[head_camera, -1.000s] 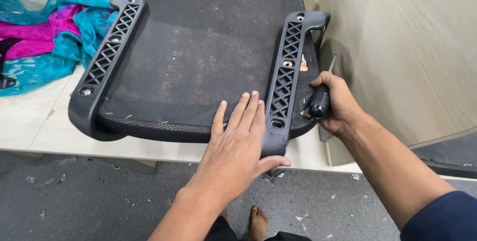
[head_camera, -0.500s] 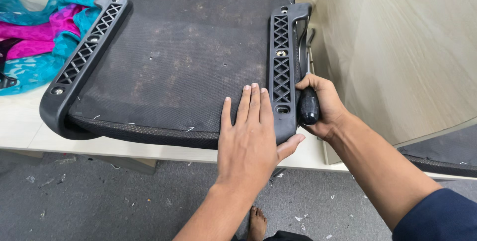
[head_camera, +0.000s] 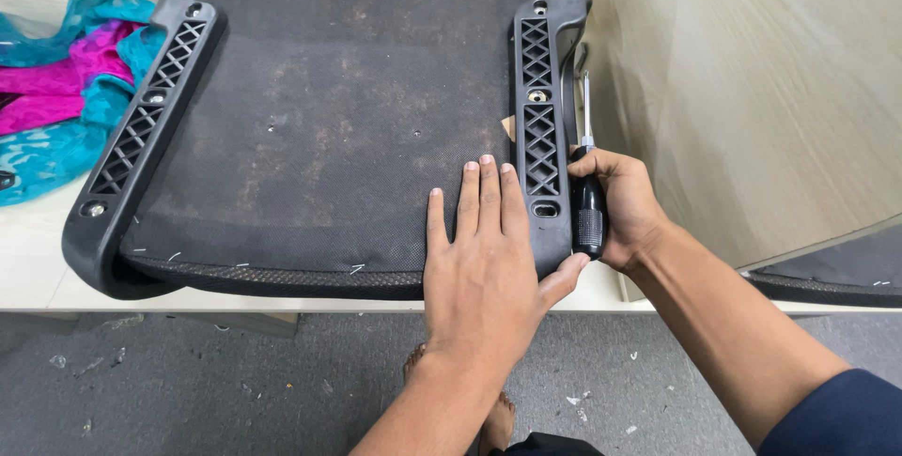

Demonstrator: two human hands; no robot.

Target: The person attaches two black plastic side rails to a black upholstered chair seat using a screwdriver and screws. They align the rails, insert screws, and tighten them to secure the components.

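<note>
- On the pale table [head_camera: 28,259], an upturned chair seat [head_camera: 329,127] lies flat, its dusty black fabric underside facing up, near edge overhanging the table's front slightly.
- Left hand [head_camera: 484,278]: open, palm down, fingers together and pressed flat on the fabric at the seat's near right corner; thumb hooks around the end of the right armrest bracket [head_camera: 542,137].
- Right hand [head_camera: 625,207]: closed around the black handle of a screwdriver [head_camera: 588,193], just outside the right bracket; the metal shaft points away from the person, running alongside the bracket. Tip is not seated in any screw as far as I can tell.
- Left armrest bracket [head_camera: 141,137]: black lattice plastic, along the seat's far side from the hands, untouched.
- Risk 1: a shaft that slips sideways off the bracket would head for the left thumb, which sits close to the handle. Cause: pushing hard with the tip poorly seated.
- Risk 2: the seat could pivot or slide on the smooth table, since only one flat palm holds it. Cause: sideways force from the tool.
- Risk 3: the wood-grain panel [head_camera: 752,90] stands just beside the right hand, cramping the wrist and inviting a skewed tool angle.
- Turquoise and pink cloth [head_camera: 56,90] lies well apart at the left; no concern.
- Grey floor [head_camera: 188,381] shows scattered debris near a bare foot [head_camera: 493,409]; stepping hazard.
</note>
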